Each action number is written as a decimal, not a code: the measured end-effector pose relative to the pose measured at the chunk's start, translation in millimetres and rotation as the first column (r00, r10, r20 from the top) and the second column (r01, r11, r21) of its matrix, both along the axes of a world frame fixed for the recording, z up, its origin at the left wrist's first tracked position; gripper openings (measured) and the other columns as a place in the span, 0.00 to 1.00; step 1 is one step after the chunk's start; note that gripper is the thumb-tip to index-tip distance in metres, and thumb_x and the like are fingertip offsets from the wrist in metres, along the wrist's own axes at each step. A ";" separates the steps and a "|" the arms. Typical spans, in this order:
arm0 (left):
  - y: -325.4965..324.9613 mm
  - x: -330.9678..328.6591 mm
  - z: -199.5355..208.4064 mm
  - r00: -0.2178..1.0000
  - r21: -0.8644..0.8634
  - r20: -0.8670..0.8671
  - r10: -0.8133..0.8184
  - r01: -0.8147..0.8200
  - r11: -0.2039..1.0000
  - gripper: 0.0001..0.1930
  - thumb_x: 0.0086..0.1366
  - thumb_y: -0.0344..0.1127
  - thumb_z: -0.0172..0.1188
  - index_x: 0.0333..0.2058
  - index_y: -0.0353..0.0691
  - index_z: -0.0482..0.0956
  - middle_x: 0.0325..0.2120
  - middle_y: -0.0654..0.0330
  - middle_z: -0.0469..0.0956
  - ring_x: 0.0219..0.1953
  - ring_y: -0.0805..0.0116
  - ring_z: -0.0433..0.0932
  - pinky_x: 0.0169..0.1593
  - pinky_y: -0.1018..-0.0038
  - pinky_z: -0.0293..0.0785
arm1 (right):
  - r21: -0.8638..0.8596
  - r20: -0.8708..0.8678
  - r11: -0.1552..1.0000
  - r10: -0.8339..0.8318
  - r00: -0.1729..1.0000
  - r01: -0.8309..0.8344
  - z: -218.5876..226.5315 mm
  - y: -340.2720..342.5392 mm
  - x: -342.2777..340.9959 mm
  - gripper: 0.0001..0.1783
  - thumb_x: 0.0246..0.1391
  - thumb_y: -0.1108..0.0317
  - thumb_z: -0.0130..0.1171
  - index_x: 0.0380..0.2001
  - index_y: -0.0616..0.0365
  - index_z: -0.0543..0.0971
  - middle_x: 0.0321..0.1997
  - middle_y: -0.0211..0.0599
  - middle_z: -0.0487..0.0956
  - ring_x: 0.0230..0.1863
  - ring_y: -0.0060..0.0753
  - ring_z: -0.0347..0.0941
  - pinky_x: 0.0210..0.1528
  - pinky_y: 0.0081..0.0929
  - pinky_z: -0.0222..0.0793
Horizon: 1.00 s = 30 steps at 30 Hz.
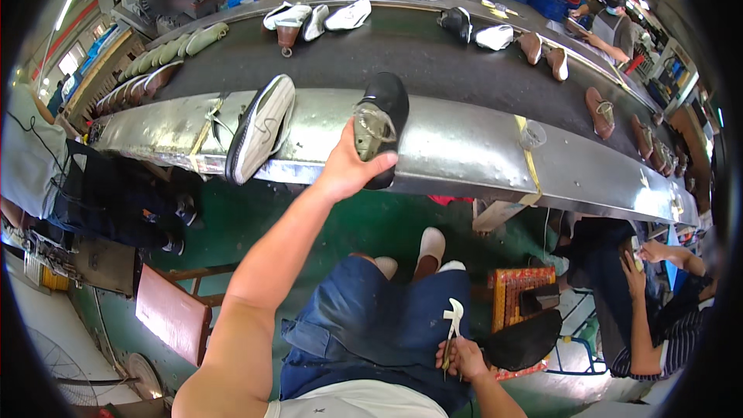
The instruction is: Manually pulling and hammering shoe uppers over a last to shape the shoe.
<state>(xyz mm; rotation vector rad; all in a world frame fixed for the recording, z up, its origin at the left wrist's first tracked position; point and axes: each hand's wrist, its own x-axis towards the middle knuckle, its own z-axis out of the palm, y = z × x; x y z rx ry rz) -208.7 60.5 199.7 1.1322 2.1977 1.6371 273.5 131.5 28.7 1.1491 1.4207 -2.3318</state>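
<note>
My left hand (350, 164) reaches out to the metal edge of the bench, closed around the heel end of a black shoe (387, 95). Its toe points away from me, and an olive part with a pale lace shows in its opening. Just left of it, a cream lace-up shoe (267, 124) with a dark sole rests on the metal edge. Low over my lap, my right hand (466, 358) is closed on the handles of pincers (453, 311) with a pale, hammer-shaped head, which points up. The hand partly hides the handles.
A dark conveyor belt (340, 54) runs beyond the metal edge (464, 139), carrying white shoes (348, 15), olive shoes (174, 48) and brown shoes (600, 112). A clear cup (532, 134) stands on the edge. People sit or stand left and right; a stool (174, 313) is at left.
</note>
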 end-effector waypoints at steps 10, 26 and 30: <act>16.0 36.7 -11.0 0.992 -0.043 0.001 0.127 -0.127 0.991 0.60 0.54 0.39 0.78 0.71 0.23 0.40 0.66 0.35 0.63 0.68 0.47 0.67 0.69 0.64 0.63 | -0.201 0.007 0.979 -0.046 0.999 0.046 -16.7 21.4 4.5 0.37 0.73 0.42 0.34 0.49 0.72 0.73 0.38 0.50 0.82 0.34 0.45 0.84 0.21 0.25 0.70; 220.5 -186.2 -18.3 0.954 -0.341 -0.276 0.121 -0.215 0.915 0.44 0.63 0.58 0.65 0.65 0.28 0.65 0.54 0.37 0.78 0.58 0.43 0.77 0.61 0.60 0.72 | -0.480 -0.011 0.876 -0.064 0.998 0.051 -40.6 47.9 4.4 0.39 0.71 0.40 0.40 0.51 0.75 0.73 0.42 0.55 0.82 0.39 0.50 0.84 0.21 0.26 0.71; 201.0 -183.6 -37.8 0.888 -0.208 -0.405 0.218 -0.322 0.924 0.45 0.61 0.56 0.67 0.65 0.26 0.62 0.69 0.39 0.60 0.71 0.46 0.61 0.72 0.62 0.58 | -0.435 -0.037 0.900 -0.046 0.998 0.026 -39.8 48.8 -0.8 0.39 0.70 0.39 0.41 0.51 0.74 0.73 0.42 0.54 0.82 0.39 0.50 0.83 0.21 0.26 0.71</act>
